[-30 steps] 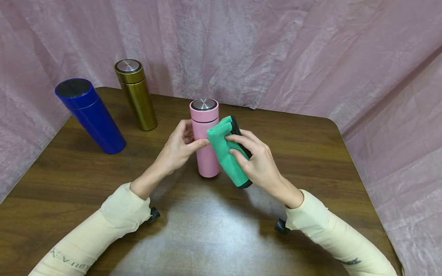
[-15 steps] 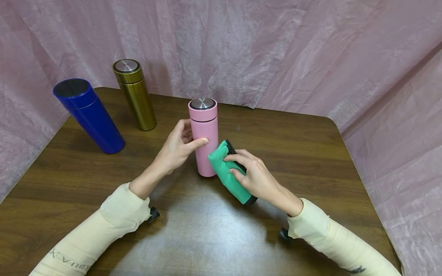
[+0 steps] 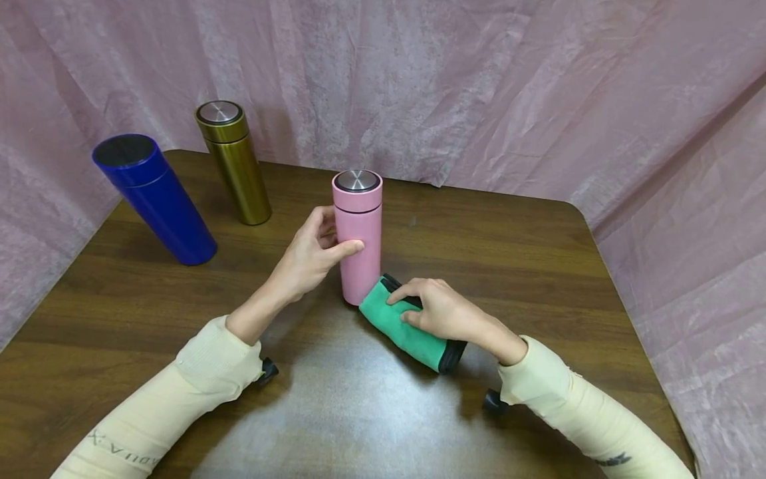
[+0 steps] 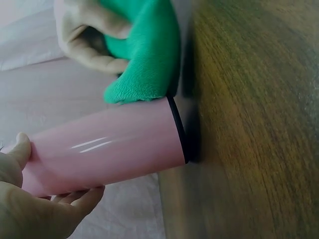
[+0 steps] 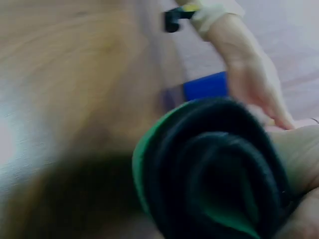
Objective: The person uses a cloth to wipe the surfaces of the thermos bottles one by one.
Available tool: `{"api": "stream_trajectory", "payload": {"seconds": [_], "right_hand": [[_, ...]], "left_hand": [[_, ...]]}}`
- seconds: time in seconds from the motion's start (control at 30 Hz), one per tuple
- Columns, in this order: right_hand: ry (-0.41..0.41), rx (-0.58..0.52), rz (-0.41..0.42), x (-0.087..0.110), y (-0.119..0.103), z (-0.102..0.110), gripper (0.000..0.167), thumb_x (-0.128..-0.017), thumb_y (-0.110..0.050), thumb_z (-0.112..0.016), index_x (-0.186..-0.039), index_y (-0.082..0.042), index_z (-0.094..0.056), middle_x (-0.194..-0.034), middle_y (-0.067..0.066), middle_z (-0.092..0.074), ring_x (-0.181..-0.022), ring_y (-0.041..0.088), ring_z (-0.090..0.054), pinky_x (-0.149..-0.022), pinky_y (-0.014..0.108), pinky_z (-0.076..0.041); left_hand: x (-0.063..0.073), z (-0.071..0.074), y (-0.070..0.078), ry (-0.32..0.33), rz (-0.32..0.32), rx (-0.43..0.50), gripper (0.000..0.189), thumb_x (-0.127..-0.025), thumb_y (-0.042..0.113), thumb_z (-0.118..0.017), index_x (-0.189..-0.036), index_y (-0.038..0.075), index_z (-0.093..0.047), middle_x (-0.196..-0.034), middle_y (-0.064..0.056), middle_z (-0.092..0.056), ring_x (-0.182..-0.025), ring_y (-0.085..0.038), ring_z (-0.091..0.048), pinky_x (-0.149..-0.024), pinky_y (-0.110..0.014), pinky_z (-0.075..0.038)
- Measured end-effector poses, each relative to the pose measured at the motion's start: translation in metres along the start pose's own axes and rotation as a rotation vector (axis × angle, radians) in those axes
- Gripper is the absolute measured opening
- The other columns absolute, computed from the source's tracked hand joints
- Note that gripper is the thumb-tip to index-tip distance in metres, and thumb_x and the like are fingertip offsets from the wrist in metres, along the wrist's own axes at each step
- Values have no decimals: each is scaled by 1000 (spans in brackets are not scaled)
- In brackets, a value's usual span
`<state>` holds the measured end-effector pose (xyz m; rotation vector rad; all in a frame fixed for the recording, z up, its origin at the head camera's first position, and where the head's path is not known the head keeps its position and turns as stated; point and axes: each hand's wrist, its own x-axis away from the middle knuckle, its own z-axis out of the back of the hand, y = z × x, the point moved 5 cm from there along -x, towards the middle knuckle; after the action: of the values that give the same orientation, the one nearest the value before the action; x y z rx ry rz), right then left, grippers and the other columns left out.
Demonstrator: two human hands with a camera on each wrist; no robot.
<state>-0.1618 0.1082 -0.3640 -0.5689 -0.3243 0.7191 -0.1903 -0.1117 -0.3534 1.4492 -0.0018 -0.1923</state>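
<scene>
Pale pink, crushed-velvet curtains (image 3: 443, 86) hang behind and to the side of a brown wood-grain table (image 3: 509, 253), whose near part catches a bright glare. A pink vacuum flask (image 3: 362, 226) with a steel-topped lid stands near the table's middle. Taking it as the clock's centre, with twelve pointing away from the person, a gold vacuum flask (image 3: 244, 176) stands at ten o'clock and a blue flask (image 3: 164, 209) with a black top between nine and ten, both well apart from it.

The left hand (image 3: 308, 258) comes in from eight o'clock, curled round the pink flask's middle with the thumb across its front. The right hand (image 3: 445, 309), at four o'clock, pinches a rolled green cloth (image 3: 413, 336) with black edging between thumb and fingers; the cloth touches the flask's lower side.

In the left wrist view the black base rim (image 4: 178, 129) looks slightly tipped; whether it sits fully on the wood, I cannot tell. A hard push from four o'clock, low down, could slide or topple the flask should the left grip loosen. The loose roll could also unwind if pinched too lightly.
</scene>
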Motion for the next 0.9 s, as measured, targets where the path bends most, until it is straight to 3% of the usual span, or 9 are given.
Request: {"api": "stream_trajectory", "payload": {"seconds": [0.2, 0.47, 0.67, 0.9], "right_hand": [[60, -50, -45, 2, -12, 39, 31, -91, -2, -74, -120, -12, -77, -122, 5, -73, -117, 23, -64, -99, 44, -52], [218, -62, 1, 6, -39, 88, 31, -92, -2, -74, -121, -14, -77, -120, 2, -73, -112, 18, -63, -92, 38, -51], [357, -77, 61, 13, -56, 111, 31, -93, -2, -74, -121, -14, -77, -120, 0, -72, -109, 15, -64, -86, 29, -49], [561, -203, 135, 20, -66, 123, 30, -93, 1, -74, -120, -12, -77, -117, 0, -71, -103, 13, -64, -83, 23, -50]], "left_hand": [[1, -4, 4, -5, -14, 12, 62, -92, 7, -79, -142, 0, -43, -137, -19, -61, -121, -34, -64, -103, -45, -52], [2, -5, 6, -15, -33, 3, 62, -92, 5, -79, -142, -1, -42, -139, -19, -60, -122, -34, -64, -102, -46, -53], [1, -7, 6, -14, -48, -9, 61, -91, 5, -80, -140, -2, -43, -136, -19, -62, -120, -33, -64, -101, -45, -54], [3, -6, 7, -11, -36, 5, 61, -91, 5, -80, -140, -1, -44, -136, -19, -62, -119, -33, -65, -100, -45, -54]]}}
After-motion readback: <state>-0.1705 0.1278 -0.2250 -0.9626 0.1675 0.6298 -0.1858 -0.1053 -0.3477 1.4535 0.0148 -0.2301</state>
